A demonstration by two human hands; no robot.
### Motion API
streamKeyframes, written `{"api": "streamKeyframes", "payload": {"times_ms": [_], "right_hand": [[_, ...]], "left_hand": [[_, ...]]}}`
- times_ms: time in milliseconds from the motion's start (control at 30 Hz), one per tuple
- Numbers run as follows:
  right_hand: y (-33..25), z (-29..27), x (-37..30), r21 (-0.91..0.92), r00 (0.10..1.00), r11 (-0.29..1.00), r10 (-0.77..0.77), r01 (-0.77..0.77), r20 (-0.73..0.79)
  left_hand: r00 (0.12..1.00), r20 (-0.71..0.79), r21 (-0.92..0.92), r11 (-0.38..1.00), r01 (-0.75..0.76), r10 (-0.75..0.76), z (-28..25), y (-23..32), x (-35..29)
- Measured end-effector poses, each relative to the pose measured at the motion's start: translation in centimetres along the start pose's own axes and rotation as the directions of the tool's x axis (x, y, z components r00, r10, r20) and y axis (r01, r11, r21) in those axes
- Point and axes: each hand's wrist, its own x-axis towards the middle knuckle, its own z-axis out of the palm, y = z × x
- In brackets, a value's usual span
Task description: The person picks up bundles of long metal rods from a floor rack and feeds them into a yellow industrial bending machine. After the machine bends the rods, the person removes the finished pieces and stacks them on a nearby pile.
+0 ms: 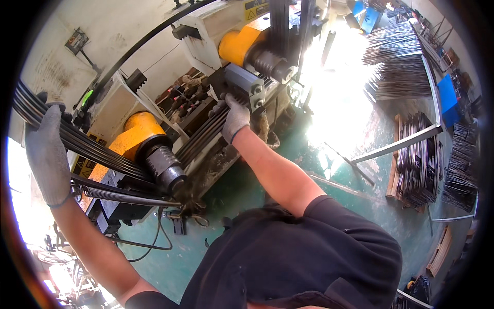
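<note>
Several dark metal rods (105,153) slope down from the upper left to a ridged steel roller (164,167) on a bending machine. My gloved left hand (47,154) is wrapped round their upper part. Beyond the roller, more rod lengths (201,135) run up to the right; whether they are the same rods is hidden behind the roller. My gloved right hand (236,119) is closed round these lengths, close to a grey steel block (242,83). A yellow housing (141,133) sits behind the roller. Below the left lengths is a coil spring (126,195).
A second yellow housing (237,44) with a ridged roller (275,66) stands farther back. Rods lie stacked on a metal rack (437,103) at the right. Near it, dark metal pieces (419,159) rest on a wooden pallet (395,180). A cable (154,247) hangs above the green floor (288,180).
</note>
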Motion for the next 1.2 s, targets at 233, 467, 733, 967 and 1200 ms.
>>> {"api": "streamKeyframes", "payload": {"times_ms": [233,467,733,967,1200], "right_hand": [[0.1,-0.4,0.5,0.005,1.000,1.000,-0.008,0.008,0.025],[0.3,-0.2,0.3,0.007,1.000,1.000,-0.009,0.009,0.025],[-0.2,-0.5,0.6,0.025,1.000,1.000,-0.007,0.007,0.023],[0.3,-0.2,0.2,0.017,0.998,1.000,-0.003,0.002,0.055],[-0.2,-0.1,0.0,0.005,1.000,1.000,-0.008,0.008,0.030]], "left_hand": [[1.000,-0.004,0.008,1.000,0.022,-0.022,0.5,1.5,-0.7],[0.998,0.025,-0.019,0.998,0.058,-0.058,-0.1,0.8,0.0],[0.999,0.048,0.121,0.993,-0.020,0.014,0.2,0.8,1.2],[0.969,0.061,0.294,0.923,-0.248,0.241,-1.8,0.4,2.7],[0.914,0.156,0.294,0.866,-0.404,0.374,-2.4,-2.1,2.8]]}}
